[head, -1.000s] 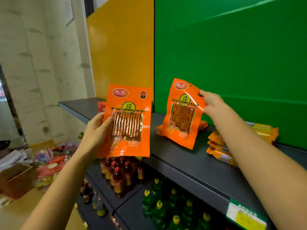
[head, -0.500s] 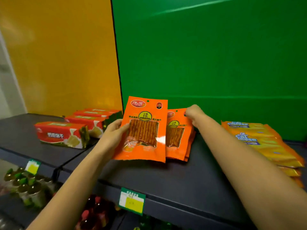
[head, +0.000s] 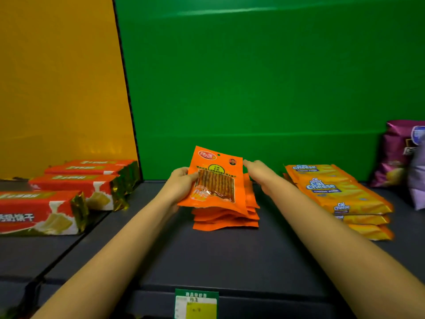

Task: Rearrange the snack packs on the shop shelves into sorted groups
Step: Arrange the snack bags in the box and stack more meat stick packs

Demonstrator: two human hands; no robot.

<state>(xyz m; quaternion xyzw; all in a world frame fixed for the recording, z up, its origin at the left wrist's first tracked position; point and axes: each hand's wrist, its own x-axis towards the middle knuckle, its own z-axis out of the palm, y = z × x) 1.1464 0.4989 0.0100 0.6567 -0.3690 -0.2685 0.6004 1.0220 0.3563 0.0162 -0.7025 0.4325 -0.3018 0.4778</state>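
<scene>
Centre frame: left hand [head: 182, 184] grips the flat orange plastic snack pack [head: 216, 180] by its left edge, tilted over the matching orange stack [head: 226, 218]. The right hand [head: 258, 172] is at its top-right corner, pinching or just touching, can't tell. Light, floppy, slick film, I'd judge: hold the sealed edges.

The yellow wafer packs [head: 331, 187] read "Cal Cheese" with "CHEESE WAFER" beneath, the nearest red biscuit pack [head: 34, 212] bears white Chinese characters partly cut off, and the print on the orange strip-snack pack [head: 216, 180] and the green shelf price tag [head: 196, 303] is too small to read.
</scene>
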